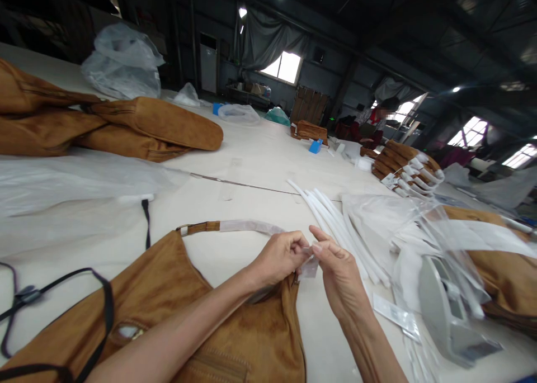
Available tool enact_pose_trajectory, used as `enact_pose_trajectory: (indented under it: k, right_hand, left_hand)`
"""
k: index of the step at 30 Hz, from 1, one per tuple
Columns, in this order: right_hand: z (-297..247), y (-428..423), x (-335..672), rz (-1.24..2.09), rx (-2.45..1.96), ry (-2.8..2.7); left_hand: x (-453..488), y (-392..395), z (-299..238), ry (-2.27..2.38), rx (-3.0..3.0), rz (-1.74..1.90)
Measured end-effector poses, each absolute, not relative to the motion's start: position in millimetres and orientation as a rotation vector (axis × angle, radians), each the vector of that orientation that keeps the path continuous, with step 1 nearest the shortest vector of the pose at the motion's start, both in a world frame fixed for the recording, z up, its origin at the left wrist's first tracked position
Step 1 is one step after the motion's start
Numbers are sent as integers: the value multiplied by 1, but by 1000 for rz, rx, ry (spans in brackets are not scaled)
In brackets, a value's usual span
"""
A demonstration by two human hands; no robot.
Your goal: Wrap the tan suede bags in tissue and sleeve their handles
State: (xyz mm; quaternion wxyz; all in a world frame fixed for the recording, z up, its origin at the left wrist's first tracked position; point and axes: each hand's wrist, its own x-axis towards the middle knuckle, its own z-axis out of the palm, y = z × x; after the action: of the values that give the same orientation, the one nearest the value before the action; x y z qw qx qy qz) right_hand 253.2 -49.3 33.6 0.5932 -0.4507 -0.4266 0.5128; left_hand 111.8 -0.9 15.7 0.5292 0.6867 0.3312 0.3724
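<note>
A brown suede-like handbag (243, 327) lies in front of me on the pale table, its strap arched away from me. White wrapping (247, 225) covers the strap's middle. Near the strap's right end, my left hand (281, 257) is closed with bent fingers on the wrapped strap; the exact grip is partly hidden. Thumb and index finger of my right hand (338, 268) pinch the edge of a small clear plastic piece (309, 268) close to my left fingertips. A black cord (107, 305) hangs across the left side of the bag.
More brown bags (176, 126) lie at the far left beside plastic sheeting (84, 176). White foam tubes (331, 215), a tape dispenser (440, 305) and clear bags (377, 215) sit at right. Stacked bags (403, 165) stand farther back, near another person (375, 123).
</note>
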Motion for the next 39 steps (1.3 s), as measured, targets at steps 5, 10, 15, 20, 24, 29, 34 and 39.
enact_pose_trajectory:
  k: [5,10,15,20,24,29,34,39]
  right_hand:
    - [24,-51,262,1311,-954,-660]
    - [7,-49,268,1300,-964,-456]
    - [-18,-62,276,1149,-1247,-710]
    - [10,-69,289,761,-1367,-1131]
    - [46,-65,283,831,-1211,-1673]
    - [30,-61,292,865,-1147,-1161]
    - [-13,-61,320,957,-1144,-411]
    - [-9,-70,318,1067,-999,-333]
  left_hand:
    - [112,-3,20,935,1814,945]
    - [108,-2,24,981,1771,977]
    - [103,1,34,865,1586,1218]
    - [104,-11,51,772,1514,1353]
    - [100,-21,60,583,1575,1270]
    - [83,-4,61,561,1362,1350]
    - [78,9,59,678,1268,1370]
    - [85,7,49,762,1618,1200]
